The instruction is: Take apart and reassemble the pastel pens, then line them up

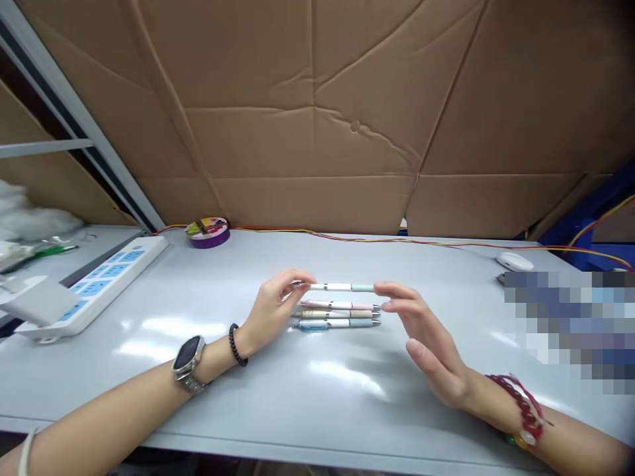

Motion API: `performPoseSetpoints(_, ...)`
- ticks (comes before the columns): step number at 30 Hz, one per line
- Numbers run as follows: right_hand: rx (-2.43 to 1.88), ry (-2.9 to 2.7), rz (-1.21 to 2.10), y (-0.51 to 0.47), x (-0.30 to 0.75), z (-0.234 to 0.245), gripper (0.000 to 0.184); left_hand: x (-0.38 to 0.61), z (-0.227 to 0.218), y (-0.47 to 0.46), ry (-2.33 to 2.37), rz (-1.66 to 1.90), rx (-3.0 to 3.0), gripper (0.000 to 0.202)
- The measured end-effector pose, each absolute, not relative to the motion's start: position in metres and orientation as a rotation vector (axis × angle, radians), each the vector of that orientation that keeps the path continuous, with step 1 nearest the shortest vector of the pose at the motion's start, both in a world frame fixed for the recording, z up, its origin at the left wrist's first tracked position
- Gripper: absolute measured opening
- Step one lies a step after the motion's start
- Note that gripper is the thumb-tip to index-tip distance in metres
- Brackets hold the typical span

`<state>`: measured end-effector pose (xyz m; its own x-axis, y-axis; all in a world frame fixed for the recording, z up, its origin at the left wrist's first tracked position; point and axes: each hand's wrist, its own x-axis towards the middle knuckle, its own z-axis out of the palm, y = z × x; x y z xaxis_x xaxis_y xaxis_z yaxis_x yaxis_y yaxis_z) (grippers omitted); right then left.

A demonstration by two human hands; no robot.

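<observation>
- While both forearms reach in from the bottom corners over a pale grey table (pixel 149 317), the left hand (pixel 272 311) and the right hand (pixel 426 344) meet at a pen (pixel 342 287) held level just above the tabletop.
- Left hand: the wrist is bent slightly back, the palm faces right, and the curled fingers (pixel 297 277) and thumb pinch the pen's left end. A watch (pixel 188 356) and a dark bead bracelet (pixel 237 345) sit on that wrist.
- Right hand: the palm faces left and the fingers are stretched out, loosely spread. Its fingertips (pixel 384 288) reach the pen's right end; whether they press on it or only touch it cannot be told. Red cord bracelets (pixel 520 403) circle the wrist.
- Held pen: white with a pale green section, lying left to right between the two hands, at the middle of the table.
- Just below it, three more pens (pixel 337 315) lie flat on the table in a tight row, side by side and parallel to the held pen, tips pointing right.
- Around them: a white and blue power strip (pixel 99 284) lies at the left, a small round purple tin (pixel 209 233) stands near the back edge, thin red and yellow wires (pixel 397 240) run along the back, and creased brown cardboard (pixel 317 99) forms the wall behind.
</observation>
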<state>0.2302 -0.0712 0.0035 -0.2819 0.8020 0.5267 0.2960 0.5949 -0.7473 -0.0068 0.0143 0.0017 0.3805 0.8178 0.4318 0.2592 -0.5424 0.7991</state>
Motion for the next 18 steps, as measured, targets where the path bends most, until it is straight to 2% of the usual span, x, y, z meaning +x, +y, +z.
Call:
performPoseSetpoints(6, -0.88, -2.027, 0.632, -0.076, 0.232, 0.008, 0.03, -0.005, 0.002, 0.012, 0.816, 1.147, 2.012, 0.008)
performPoseSetpoints(11, -0.864, -2.07, 0.548, -0.076, 0.231, 0.008, 0.03, -0.006, 0.0, 0.013, 0.887, 1.009, 2.086, 0.015)
performPoseSetpoints(15, -1.073, -1.876, 0.327, -0.069, 0.229, 0.005, 0.024, -0.007, 0.0, 0.012, 0.905, 1.052, 2.19, 0.009)
performPoseSetpoints(18, -1.299, -1.796, 0.429, -0.061, 0.23, 0.003, 0.025, -0.007, 0.001, 0.008, 0.813, 1.084, 2.339, 0.008)
